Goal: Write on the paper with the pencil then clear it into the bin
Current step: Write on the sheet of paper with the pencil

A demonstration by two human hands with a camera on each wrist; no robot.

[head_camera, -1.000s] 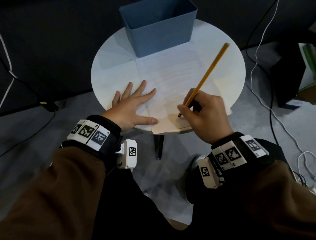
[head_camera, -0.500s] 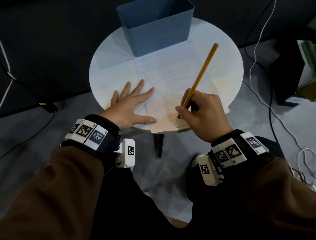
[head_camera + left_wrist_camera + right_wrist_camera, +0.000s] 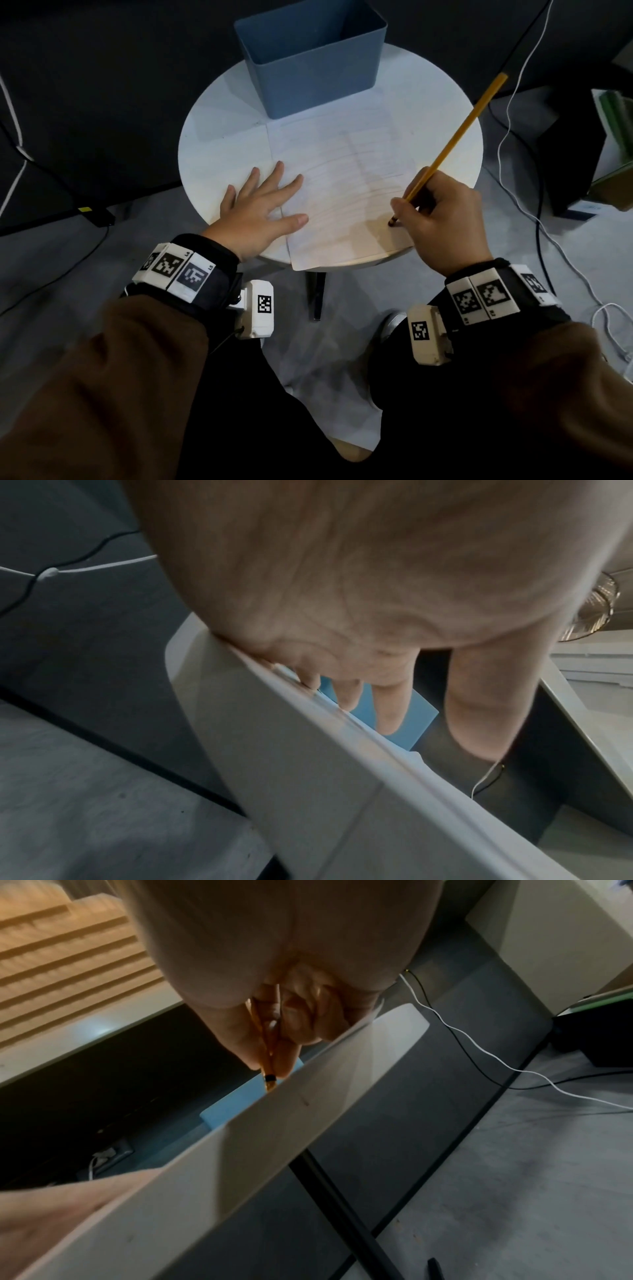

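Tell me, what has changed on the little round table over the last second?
The right hand, gripping the yellow wooden pencil, slid rightward along the lined white paper sheet, tip staying near the paper's near edge. The left hand stayed flat on the paper's left side. The blue plastic bin stayed put.

A round white table [image 3: 219, 137] on grey floor [image 3: 51, 274], dark wall [image 3: 102, 68] behind.
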